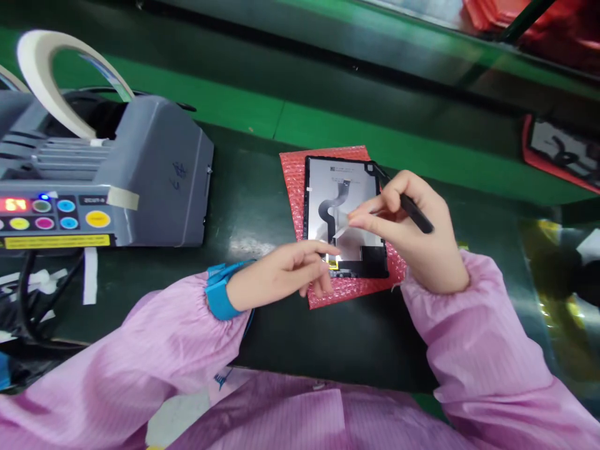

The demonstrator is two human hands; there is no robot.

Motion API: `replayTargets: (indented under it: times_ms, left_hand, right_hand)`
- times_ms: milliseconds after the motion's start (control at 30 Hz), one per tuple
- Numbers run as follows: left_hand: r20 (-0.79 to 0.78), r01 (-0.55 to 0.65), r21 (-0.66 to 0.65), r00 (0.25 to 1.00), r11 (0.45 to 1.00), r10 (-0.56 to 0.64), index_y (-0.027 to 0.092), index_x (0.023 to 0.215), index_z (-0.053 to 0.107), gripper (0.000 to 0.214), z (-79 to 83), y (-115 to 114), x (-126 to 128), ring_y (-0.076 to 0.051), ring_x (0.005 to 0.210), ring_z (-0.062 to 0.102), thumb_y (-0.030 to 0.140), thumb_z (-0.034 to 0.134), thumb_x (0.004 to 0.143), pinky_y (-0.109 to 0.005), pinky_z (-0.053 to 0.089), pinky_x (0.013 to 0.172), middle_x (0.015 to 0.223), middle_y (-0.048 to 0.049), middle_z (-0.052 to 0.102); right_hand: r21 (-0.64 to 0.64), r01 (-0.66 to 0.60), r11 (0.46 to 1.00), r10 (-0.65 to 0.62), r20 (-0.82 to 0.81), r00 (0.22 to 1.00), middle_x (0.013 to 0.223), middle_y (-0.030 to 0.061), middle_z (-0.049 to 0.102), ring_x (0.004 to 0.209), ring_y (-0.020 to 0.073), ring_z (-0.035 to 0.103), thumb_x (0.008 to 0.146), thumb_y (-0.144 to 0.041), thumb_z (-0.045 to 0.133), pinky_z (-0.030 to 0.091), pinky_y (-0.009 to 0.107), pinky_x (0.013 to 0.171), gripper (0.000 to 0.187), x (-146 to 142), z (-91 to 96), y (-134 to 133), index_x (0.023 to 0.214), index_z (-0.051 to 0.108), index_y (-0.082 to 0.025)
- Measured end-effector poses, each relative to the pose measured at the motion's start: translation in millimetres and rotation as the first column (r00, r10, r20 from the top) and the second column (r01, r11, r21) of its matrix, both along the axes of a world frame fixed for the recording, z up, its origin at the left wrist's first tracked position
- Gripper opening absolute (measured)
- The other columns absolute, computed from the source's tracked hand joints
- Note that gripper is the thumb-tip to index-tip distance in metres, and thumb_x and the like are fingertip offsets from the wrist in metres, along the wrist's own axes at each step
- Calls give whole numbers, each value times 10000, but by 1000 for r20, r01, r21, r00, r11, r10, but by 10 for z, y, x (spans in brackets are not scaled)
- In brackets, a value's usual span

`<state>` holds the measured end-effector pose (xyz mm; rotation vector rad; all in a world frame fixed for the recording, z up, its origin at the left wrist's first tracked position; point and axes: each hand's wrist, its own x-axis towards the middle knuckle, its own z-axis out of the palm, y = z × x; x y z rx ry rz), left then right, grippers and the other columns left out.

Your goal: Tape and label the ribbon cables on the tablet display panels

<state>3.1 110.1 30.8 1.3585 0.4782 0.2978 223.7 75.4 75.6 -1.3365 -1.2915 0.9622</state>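
Observation:
A dark-framed display panel (323, 187) with a grey back and a curved flex cable lies on a red bubble-wrap sheet (293, 175) on the dark mat. My right hand (417, 234) pinches a translucent piece of tape (342, 220) over the panel's middle and also holds a black pen-like tool (415, 212) between its fingers. My left hand (285, 272), with a blue wrist strap (216, 290), rests at the panel's lower edge, fingers loosely extended and touching the bottom near a small yellow tab.
A grey tape dispenser machine (154, 175) with coloured buttons, a red display and a tape roll (44, 69) stands at the left, cables below it. Green conveyor lanes (328, 125) run behind. A red tray (562, 150) sits far right; yellowish film (557, 294) lies at the right edge.

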Motion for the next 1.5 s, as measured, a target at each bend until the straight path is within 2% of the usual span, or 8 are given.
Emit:
replayTargets:
  times_ms: [100, 233, 567, 733, 933, 1100, 1233, 1500]
  left_hand:
    - [-68, -175, 382, 974, 907, 216, 157, 1114, 657, 233, -62, 242, -8, -111, 595, 554, 248, 459, 1031, -233, 428, 582, 681, 36, 596]
    - [-57, -216, 792, 905, 571, 422, 173, 996, 673, 243, -198, 497, -44, -147, 698, 594, 196, 431, 1006, -278, 439, 679, 805, -10, 673]
    - [-174, 106, 968, 937, 228, 304, 258, 1292, 713, 370, -343, 496, -72, -245, 918, 517, 330, 409, 1094, -368, 407, 786, 1009, -80, 586]
    - [-225, 163, 964, 923, 211, 313, 303, 1327, 709, 336, -370, 461, -56, -256, 958, 487, 325, 470, 1091, -370, 367, 777, 1027, -74, 569]
    - [-192, 150, 975, 939, 163, 285, 275, 1334, 701, 333, -340, 373, -71, -265, 1067, 555, 309, 468, 1099, -433, 452, 934, 1124, -93, 650]
    - [-260, 261, 957, 965, 122, -25, 358, 1482, 594, 519, -338, 8, -11, -415, 1578, 250, 518, 652, 991, -644, 142, 1294, 1630, -51, 480]
    - [-341, 329, 927, 939, 178, 42, 395, 1571, 492, 608, -404, -125, 177, -485, 1620, 92, 536, 632, 996, -686, 143, 1280, 1746, -32, 300]
    - [-309, 208, 931, 886, 299, 346, 298, 1571, 511, 504, -396, 732, 1157, -458, 1610, 171, 385, 445, 1079, -704, 218, 1248, 1699, -80, 402]
  right_hand:
    - [-133, -104, 986, 111, 50, 993, 737, -16, 709, 776, 215, 746, 700, -485, 954, 542, 331, 700, 588, 49, -120, 280, 746, 415, -254]
    - [-234, -184, 955, 213, 107, 971, 714, -40, 631, 765, 204, 712, 670, -540, 946, 506, 344, 737, 616, 20, -312, 525, 734, 405, -254]
    - [-174, -181, 968, 217, 215, 952, 742, -25, 669, 801, 216, 734, 753, -556, 886, 491, 339, 735, 590, 38, -464, 729, 759, 377, -257]
    - [-105, -122, 987, 146, 264, 953, 777, -30, 703, 787, 205, 714, 708, -471, 934, 545, 364, 787, 597, 11, -566, 784, 794, 379, -270]
    - [127, 194, 973, -231, 453, 861, 859, -22, 650, 831, 196, 660, 850, -403, 830, 550, 392, 903, 410, 274, -526, 785, 894, 443, -277]
    - [170, 233, 957, -289, 584, 758, 1188, 102, 723, 1066, 281, 713, 921, -456, 748, 543, 468, 966, 341, 767, -516, -60, 1013, 480, -267]
    - [71, 120, 990, -130, 780, 613, 1537, 246, 569, 1372, 425, 598, 979, -586, 613, 470, 635, 1084, 366, 1048, -809, -964, 1039, 507, -241]
    - [85, 251, 964, -204, 843, 497, 1533, 247, 579, 1398, 453, 577, 1031, -517, 487, 497, 681, 1061, 305, 1554, -1063, -1471, 1083, 553, -224]
